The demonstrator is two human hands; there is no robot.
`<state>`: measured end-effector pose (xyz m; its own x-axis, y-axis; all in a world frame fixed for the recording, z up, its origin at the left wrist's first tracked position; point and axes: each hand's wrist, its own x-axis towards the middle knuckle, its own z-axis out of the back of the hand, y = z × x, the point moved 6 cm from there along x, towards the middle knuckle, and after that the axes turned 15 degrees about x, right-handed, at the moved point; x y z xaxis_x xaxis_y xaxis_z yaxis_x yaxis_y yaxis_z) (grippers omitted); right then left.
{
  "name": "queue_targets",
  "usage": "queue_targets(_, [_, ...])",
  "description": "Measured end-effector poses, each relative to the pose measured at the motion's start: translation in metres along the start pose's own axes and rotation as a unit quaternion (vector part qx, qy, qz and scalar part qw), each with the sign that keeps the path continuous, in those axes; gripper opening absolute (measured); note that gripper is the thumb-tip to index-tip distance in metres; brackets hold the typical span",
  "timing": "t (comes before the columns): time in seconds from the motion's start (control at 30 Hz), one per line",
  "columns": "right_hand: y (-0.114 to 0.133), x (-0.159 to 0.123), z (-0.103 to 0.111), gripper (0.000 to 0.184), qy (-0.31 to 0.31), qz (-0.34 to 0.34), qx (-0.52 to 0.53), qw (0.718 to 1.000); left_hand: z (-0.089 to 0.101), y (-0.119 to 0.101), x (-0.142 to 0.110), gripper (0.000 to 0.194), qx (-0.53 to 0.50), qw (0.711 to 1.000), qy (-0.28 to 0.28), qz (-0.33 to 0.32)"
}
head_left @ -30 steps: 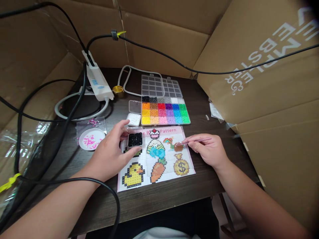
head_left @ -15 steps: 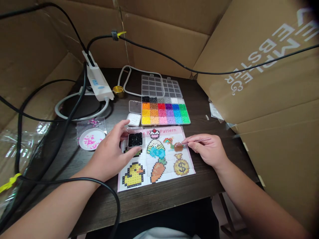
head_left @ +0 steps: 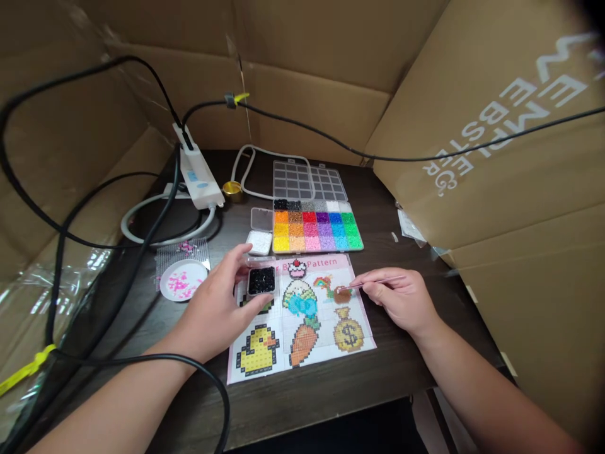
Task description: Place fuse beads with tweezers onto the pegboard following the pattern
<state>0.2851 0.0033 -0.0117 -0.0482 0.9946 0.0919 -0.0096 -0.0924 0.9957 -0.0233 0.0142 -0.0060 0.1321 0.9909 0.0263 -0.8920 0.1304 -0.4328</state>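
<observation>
My left hand [head_left: 222,302] curls around a small clear box of black beads [head_left: 261,280], with the thumb along its front side. The box is over the left part of a printed bead pattern sheet [head_left: 258,353]. In my right hand [head_left: 401,296] is a pair of thin pinkish tweezers [head_left: 373,282], pinched between thumb and fingers. Their tips point left at the brown part of the snail picture [head_left: 341,294]; whether they grip a bead is too small to tell. A clear pegboard appears to lie over part of the sheet, with bead figures such as the cupcake [head_left: 297,269].
Behind the sheet stands an open bead organizer [head_left: 317,230] of many colours. A box of white beads [head_left: 259,242] is beside it. At left, a white dish [head_left: 182,281] holds pink beads. A power strip [head_left: 201,180], black cables [head_left: 155,221] and cardboard walls [head_left: 321,107] surround the table.
The whole view has shifted, so everything appears slightly lower and further right. Both hands keep their hold, and the tweezers stay over the snail picture.
</observation>
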Motion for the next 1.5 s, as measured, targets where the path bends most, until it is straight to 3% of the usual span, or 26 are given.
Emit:
queue_targets(0.23, [-0.012,0.011,0.005,0.022,-0.004,-0.013,0.085,0.996,0.002,0.002,-0.002,0.071,0.006,1.000,-0.026,-0.005])
queue_targets(0.4, [0.020,0.039,0.004,0.018,-0.019,0.069,0.080,0.994,0.000,0.004,-0.002,0.071,0.004,1.000,-0.024,-0.006])
queue_targets(0.57, [0.049,0.080,-0.004,0.015,-0.077,0.143,0.055,0.985,0.000,0.004,-0.001,0.071,0.008,1.000,-0.018,0.002])
queue_targets(0.77, [0.035,0.119,-0.002,0.022,-0.157,0.140,0.062,0.976,-0.001,0.005,0.000,0.070,0.008,1.000,-0.018,0.000])
queue_targets(0.97, [0.025,0.119,-0.004,0.021,-0.155,0.125,0.075,0.977,0.000,0.005,-0.002,0.070,0.006,1.000,-0.024,0.000])
queue_targets(1.13, [0.036,0.108,-0.031,0.020,-0.109,0.099,0.077,0.986,-0.002,0.005,-0.003,0.072,-0.001,1.000,-0.011,0.011])
queue_targets(1.3, [0.047,0.102,-0.085,0.014,-0.029,0.064,0.073,0.995,-0.003,0.004,-0.003,0.074,-0.013,1.000,-0.003,0.009])
queue_targets(1.5, [0.028,0.102,-0.133,0.012,0.043,-0.034,0.093,0.994,-0.002,0.001,-0.005,0.071,-0.027,1.000,-0.009,0.003])
